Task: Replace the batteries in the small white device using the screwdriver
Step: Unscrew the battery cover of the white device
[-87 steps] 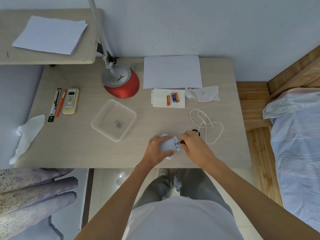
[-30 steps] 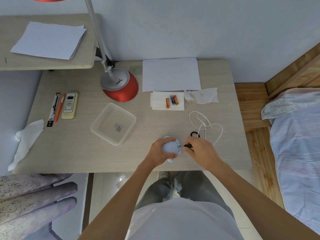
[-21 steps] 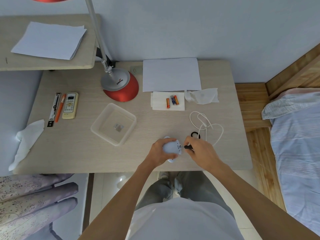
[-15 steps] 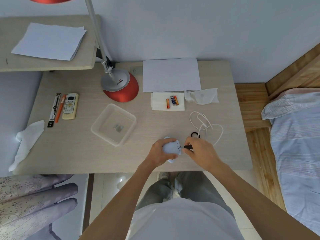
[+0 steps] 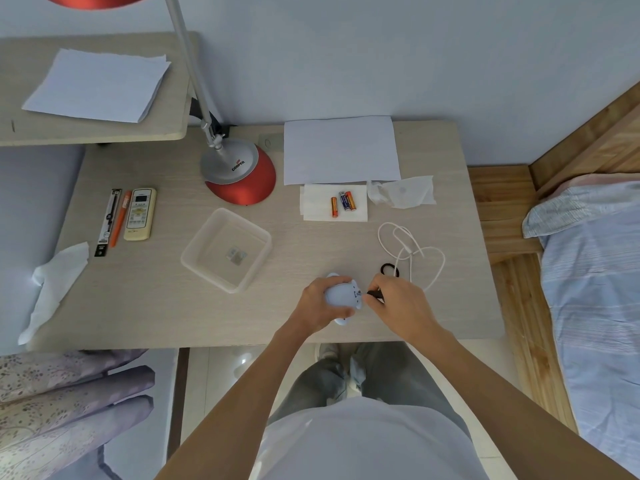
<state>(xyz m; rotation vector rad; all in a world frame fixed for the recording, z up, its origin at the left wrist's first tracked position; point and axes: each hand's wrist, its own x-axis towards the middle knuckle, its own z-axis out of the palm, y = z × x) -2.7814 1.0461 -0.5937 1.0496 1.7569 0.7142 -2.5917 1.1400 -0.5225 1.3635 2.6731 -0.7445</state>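
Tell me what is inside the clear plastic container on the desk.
The clear plastic container holds one small silvery-grey item on its bottom, too small to identify. Nothing else shows inside; it has no lid and its walls are see-through, so nothing is hidden.

Left hand (image 5: pixel 317 301) grips white device (image 5: pixel 341 296); right hand (image 5: pixel 398 301) holds screwdriver (image 5: pixel 374 294).

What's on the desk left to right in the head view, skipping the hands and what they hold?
Tissue → black pen pack → orange pen → remote control → clear plastic container → three batteries → crumpled tissue
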